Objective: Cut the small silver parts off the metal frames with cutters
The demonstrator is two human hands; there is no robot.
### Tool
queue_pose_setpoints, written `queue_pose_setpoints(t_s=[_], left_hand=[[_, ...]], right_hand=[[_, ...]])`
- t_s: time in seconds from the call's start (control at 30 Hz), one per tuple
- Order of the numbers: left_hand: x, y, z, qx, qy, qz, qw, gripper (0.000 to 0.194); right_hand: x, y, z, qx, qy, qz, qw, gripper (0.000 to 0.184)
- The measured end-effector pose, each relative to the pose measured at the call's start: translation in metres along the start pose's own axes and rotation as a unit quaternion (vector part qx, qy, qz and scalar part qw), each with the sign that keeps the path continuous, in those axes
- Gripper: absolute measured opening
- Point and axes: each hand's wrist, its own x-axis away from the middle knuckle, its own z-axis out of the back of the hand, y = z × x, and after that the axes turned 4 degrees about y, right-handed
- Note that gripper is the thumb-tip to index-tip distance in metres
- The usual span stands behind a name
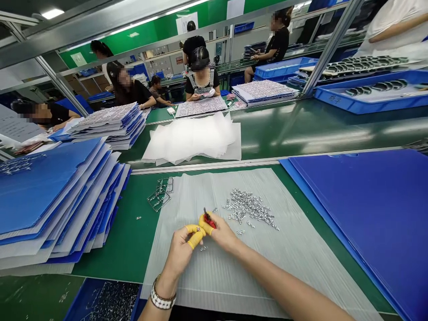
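Note:
My left hand (183, 244), with yellow finger cots on its fingertips, is closed in a pinch over a white foam sheet (261, 272). A tiny silvery piece (198, 229) shows between its thumb and finger. Against it, fingertips touching, is my right hand (217, 229), wrapped round red-handled nippers (209, 220) whose dark tip points up and away. Right of the hands lies a heap of small shiny silver pieces (247, 206), with a few loose ones nearby. At the sheet's far left corner are thin rectangular sprue frames (161, 194).
Blue sheets layered with white foam (53, 191) are stacked at left; more blue sheets (368, 214) lie at right. A blue bin (107, 298) of thin scraps sits below the table edge. Beyond the rail are white foam sheets (194, 138), blue trays (374, 96) and several people.

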Motion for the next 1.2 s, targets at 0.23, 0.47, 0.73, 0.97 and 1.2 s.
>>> queue_pose_setpoints(t_s=[0.23,0.47,0.73,0.97,1.2], left_hand=[[-0.002,-0.008,-0.004,-0.01,-0.009,0.008,1.0,0.021],[-0.003,-0.004,-0.001,-0.066,0.004,-0.007,0.998,0.02],[-0.006,-0.005,0.004,-0.221,0.012,-0.072,0.973,0.017],[-0.002,-0.003,0.004,-0.322,0.01,-0.137,0.937,0.019],[-0.002,-0.005,0.003,-0.371,0.018,-0.181,0.91,0.017]], right_hand=[[0.001,-0.014,0.0,-0.139,-0.055,-0.051,0.987,0.017],[0.002,-0.006,0.016,0.058,-0.04,-0.02,0.997,0.009],[0.017,-0.024,0.05,0.482,-0.072,0.092,0.869,0.005],[0.018,-0.025,0.047,0.539,-0.074,0.122,0.83,0.011],[0.018,-0.027,0.045,0.562,-0.076,0.133,0.813,0.009]])
